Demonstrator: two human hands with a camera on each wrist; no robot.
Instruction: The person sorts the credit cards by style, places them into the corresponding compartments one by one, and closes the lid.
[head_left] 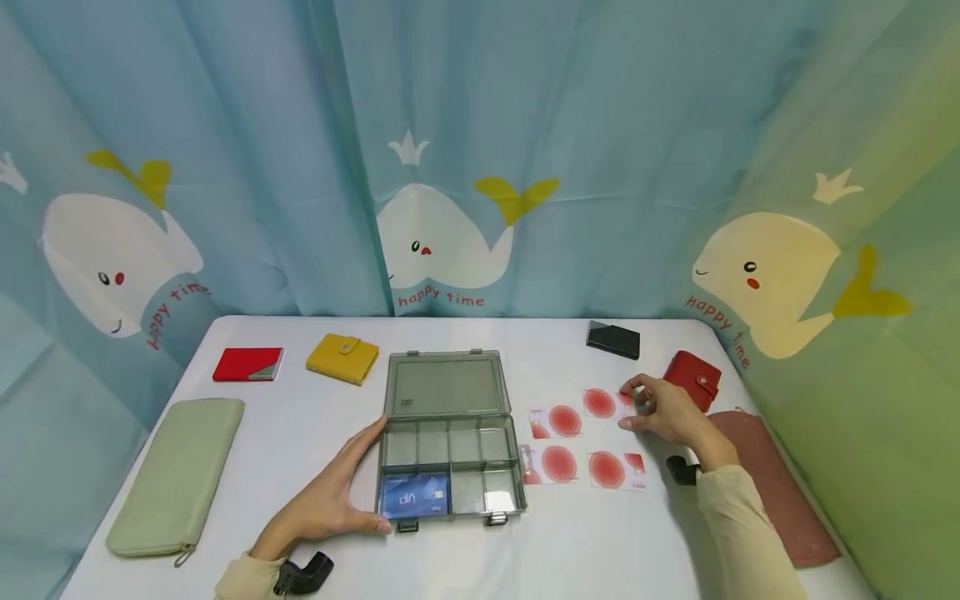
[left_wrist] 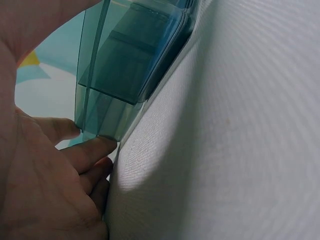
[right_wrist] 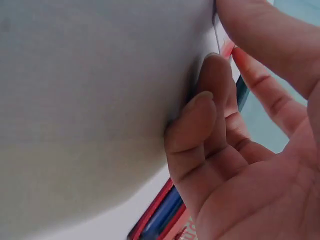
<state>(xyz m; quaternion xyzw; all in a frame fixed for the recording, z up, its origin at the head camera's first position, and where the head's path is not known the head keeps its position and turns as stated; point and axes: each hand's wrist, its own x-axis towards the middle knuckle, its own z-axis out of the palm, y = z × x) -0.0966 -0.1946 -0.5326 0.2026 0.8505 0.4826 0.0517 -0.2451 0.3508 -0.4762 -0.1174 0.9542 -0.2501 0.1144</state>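
Observation:
A grey translucent compartment box (head_left: pixel 450 468) lies with its lid (head_left: pixel 450 385) folded back. My left hand (head_left: pixel 337 492) holds the box's left side, thumb at the front corner and fingertips near the hinge. In the left wrist view, the fingers (left_wrist: pixel 90 152) touch the box wall (left_wrist: pixel 112 112). A blue card (head_left: pixel 414 496) marked VIP sits in the front left compartment. To the right of the box lie several white cards with red circles, among them a lower card (head_left: pixel 617 471). My right hand (head_left: pixel 671 410) pinches the upper right card (head_left: pixel 600 403) by its edges, against the table.
On the left are a pale green zip wallet (head_left: pixel 176 475), a red card holder (head_left: pixel 243 364) and a yellow snap wallet (head_left: pixel 342 358). On the right are a black card holder (head_left: pixel 613 340), a red snap wallet (head_left: pixel 692 379) and a brownish-red long wallet (head_left: pixel 787 500). A whale-print curtain (head_left: pixel 450 100) hangs behind the table.

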